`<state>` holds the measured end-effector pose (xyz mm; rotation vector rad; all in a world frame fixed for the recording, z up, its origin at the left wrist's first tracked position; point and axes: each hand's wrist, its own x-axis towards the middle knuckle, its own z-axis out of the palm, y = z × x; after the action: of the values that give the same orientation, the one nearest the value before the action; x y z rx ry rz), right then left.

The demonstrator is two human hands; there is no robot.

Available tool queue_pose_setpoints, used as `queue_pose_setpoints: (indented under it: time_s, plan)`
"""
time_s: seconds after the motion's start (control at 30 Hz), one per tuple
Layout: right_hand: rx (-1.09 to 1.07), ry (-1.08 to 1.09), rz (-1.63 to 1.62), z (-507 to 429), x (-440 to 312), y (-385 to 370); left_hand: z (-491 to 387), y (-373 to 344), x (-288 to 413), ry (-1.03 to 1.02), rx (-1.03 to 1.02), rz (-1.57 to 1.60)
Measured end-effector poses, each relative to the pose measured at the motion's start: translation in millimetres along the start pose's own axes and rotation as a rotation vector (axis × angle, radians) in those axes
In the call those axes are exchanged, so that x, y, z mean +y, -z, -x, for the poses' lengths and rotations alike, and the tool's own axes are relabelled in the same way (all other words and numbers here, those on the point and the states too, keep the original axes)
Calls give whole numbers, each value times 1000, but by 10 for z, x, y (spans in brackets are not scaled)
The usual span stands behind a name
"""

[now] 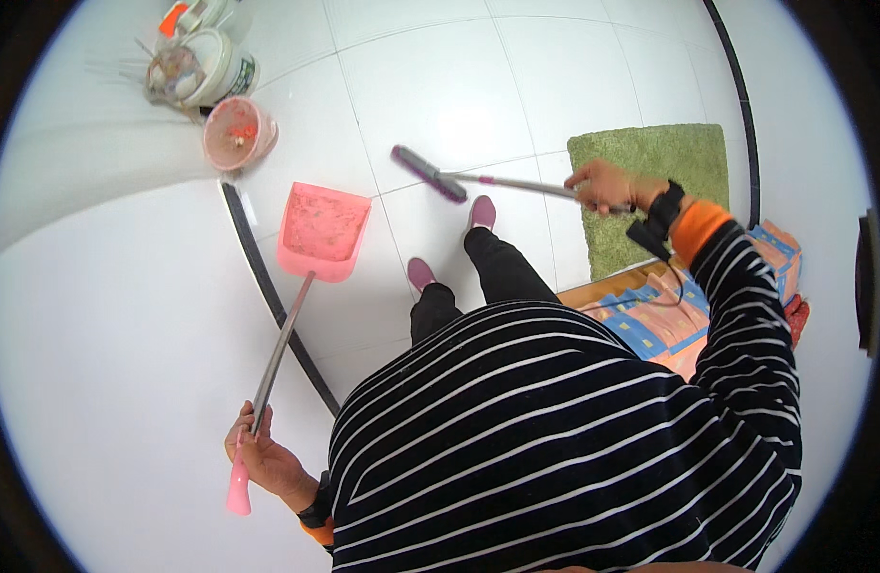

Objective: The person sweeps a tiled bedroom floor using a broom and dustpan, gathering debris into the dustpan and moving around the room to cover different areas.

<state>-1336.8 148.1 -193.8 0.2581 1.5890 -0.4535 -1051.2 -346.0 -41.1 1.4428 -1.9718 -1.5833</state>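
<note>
My left hand (268, 458) grips the pole of a pink long-handled dustpan (322, 225) close to its pink end grip. The pan, streaked with dirt, is at the left, its open edge facing away from me. At the right, my right hand (608, 188) is closed around the metal handle of a broom (429, 173). The broom's grey head with purple bristles is over the white floor tiles, just beyond my pink shoes and to the right of the dustpan. Part of the broom handle is hidden by my right hand.
A pink bucket (238, 135) and a white lidded bucket (232, 71) stand at the upper left by the wall. A green mat (655, 165) lies under my right hand's side. Checked orange and blue fabric (648, 315) is nearer me. Dark baseboards (257, 265) edge the floor.
</note>
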Motion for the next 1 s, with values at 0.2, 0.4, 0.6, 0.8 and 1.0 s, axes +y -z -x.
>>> queue_pose_setpoints:
  time_s: [0.2,0.4,0.6,0.8,1.0]
  plan:
    - [86,96,-30,-788,-988,1358,-597,-833,347,-25,62,77]
    - [213,206,-126,-952,-695,1876,-987,-1965,676,-43,86,128]
    - [192,16,-572,-1011,-589,2115,-2570,-3048,1006,30,-47,152]
    - [412,-196,-753,-986,-1555,2693,-4660,-4490,2076,-19,-348,117]
    - [499,-360,-1037,-440,-873,1237,-4303,-4301,2245,-160,-461,109]
